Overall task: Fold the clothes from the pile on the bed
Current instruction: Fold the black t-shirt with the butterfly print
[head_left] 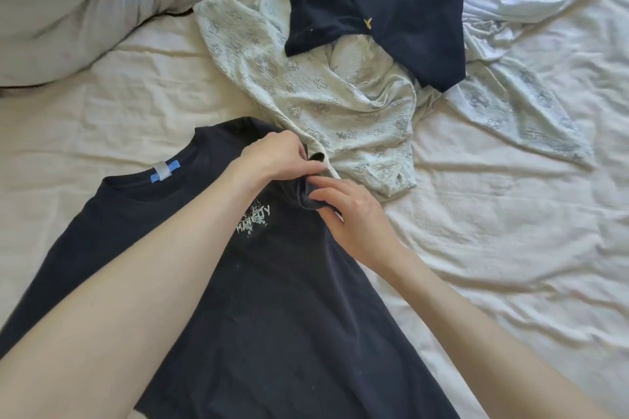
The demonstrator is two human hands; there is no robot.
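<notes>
A cream sheet (493,248) covers the bed in front of me, creased all over, with deeper wrinkles running across its right half. At the upper left lies a pale grey pillow (68,10), plump and softly dented, resting on the sheet. A thin dark gap shows along the pillow's lower edge where it meets the sheet.

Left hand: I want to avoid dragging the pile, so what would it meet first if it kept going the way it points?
Probably the pale printed garment, lying just beyond the left hand and the black T-shirt sleeve it grips.
</notes>
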